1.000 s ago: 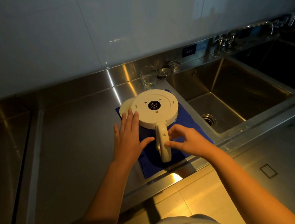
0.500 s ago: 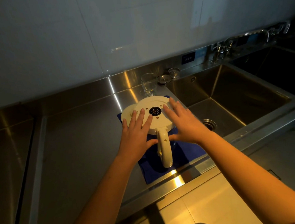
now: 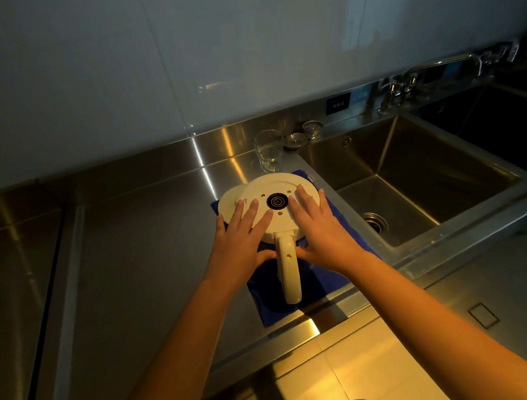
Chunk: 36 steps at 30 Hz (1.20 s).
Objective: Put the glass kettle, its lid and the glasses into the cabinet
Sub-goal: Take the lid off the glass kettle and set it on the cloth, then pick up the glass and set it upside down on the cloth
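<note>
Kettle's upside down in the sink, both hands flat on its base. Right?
Not in the sink. The head view shows the kettle upside down on the blue cloth on the counter, left of the sink; left hand and right hand lie flat on its base.

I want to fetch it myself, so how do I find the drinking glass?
Find the big steel sink on the right. At its far left corner, just behind the upside-down kettle on the blue cloth, stands the drinking glass. It is tall and clear, while the shiny round piece beside it is low.
</note>
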Each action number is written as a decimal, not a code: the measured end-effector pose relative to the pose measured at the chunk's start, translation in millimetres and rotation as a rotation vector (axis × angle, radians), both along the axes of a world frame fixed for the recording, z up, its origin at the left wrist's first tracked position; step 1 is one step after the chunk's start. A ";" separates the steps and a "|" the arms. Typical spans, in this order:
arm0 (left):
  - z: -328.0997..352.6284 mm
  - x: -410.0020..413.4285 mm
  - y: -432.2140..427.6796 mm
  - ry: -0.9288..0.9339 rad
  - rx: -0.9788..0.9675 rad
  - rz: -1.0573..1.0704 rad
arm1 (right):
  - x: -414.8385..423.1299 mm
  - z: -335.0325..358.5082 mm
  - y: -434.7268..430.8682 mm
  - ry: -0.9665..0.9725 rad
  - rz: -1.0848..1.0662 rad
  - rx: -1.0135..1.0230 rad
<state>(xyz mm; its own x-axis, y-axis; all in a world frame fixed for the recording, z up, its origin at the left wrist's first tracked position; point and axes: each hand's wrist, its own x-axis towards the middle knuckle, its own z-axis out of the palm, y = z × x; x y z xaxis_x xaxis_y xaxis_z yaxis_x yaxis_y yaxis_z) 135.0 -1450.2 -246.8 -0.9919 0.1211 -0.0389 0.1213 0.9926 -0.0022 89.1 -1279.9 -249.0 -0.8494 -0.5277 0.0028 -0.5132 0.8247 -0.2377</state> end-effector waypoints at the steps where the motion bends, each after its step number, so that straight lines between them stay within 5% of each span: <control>1: 0.3 0.1 -0.4 -0.002 0.004 -0.005 | -0.1 0.3 -0.1 0.007 0.004 0.016; 20: 22.6 -1.1 6.1 0.047 0.153 -0.055 | 15.3 15.3 18.6 -0.038 -0.087 0.022; 36: 28.6 -1.2 100.4 0.092 0.056 -0.149 | 34.3 17.0 86.0 0.001 -0.261 0.086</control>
<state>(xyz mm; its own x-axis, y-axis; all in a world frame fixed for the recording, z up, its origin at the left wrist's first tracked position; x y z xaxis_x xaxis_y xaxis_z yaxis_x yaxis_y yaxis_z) 133.9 -1349.8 -218.2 -0.9619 0.2663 0.0619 0.2687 0.9626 0.0345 123.4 -1193.8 -232.0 -0.9567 -0.2895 -0.0317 -0.2810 0.9462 -0.1606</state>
